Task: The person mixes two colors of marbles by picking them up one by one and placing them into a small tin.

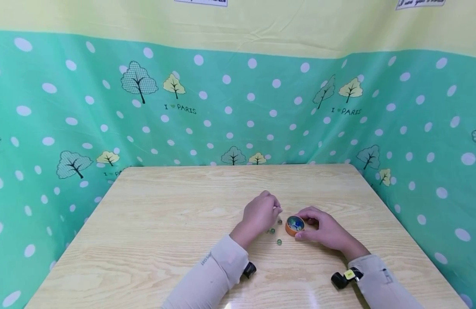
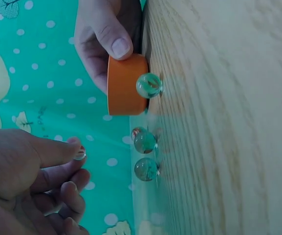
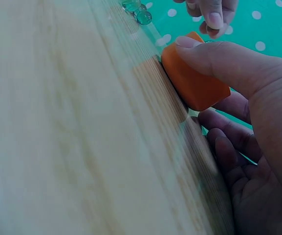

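Observation:
Between thumb and fingertip my left hand [image 1: 262,211] pinches a small glass marble [image 2: 80,153], held above the table. My right hand [image 1: 326,228] grips a round orange container [image 1: 289,231] at its right side, thumb on the near side and fingers around the far side. The container stands on the table, and its open top shows blue and green marbles [image 1: 297,222] inside. Left of it, several loose clear-green marbles lie on the wood; one marble [image 1: 279,242] is nearest me, another marble [image 1: 272,231] sits below the left hand.
A light wooden table [image 1: 164,206] spreads out on all sides of the hands. Behind and beside it hangs a green curtain [image 1: 230,98] with white dots and printed trees. Small black cameras [image 1: 340,280] are strapped at both wrists.

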`<move>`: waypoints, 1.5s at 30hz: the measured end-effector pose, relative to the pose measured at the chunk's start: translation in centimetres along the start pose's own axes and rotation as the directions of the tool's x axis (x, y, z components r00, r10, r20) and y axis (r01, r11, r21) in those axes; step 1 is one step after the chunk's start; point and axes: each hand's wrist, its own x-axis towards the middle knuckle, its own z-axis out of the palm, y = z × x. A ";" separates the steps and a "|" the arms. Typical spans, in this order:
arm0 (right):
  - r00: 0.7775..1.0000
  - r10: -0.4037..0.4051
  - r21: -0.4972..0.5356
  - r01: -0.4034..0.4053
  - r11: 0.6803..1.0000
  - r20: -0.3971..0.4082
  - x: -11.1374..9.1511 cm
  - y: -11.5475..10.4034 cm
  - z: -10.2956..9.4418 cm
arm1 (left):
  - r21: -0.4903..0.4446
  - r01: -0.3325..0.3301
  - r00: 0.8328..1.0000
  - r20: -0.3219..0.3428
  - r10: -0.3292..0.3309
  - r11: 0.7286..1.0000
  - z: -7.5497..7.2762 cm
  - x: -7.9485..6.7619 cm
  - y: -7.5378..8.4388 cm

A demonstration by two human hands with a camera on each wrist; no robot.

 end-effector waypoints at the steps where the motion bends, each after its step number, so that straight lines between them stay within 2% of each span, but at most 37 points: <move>1: 1.000 0.001 -0.001 -0.001 1.000 0.003 0.0 0.0 0.0 | -0.005 -0.005 1.000 -0.005 0.005 1.000 0.0 -0.1 0.1; 16: 1.000 0.003 -0.001 -0.003 1.000 0.005 -0.1 -0.4 0.0 | -0.021 -0.083 0.996 -0.031 0.083 0.996 0.7 -0.6 1.2; 33: 1.000 0.005 -0.010 -0.005 1.000 -0.004 -0.1 -0.6 -0.1 | 0.030 -0.151 0.988 -0.031 0.152 0.988 1.4 -0.9 2.0; 45: 1.000 0.007 -0.024 -0.008 1.000 -0.011 0.0 -0.4 0.0 | 0.057 -0.148 0.988 -0.040 0.150 0.987 2.0 -1.1 2.2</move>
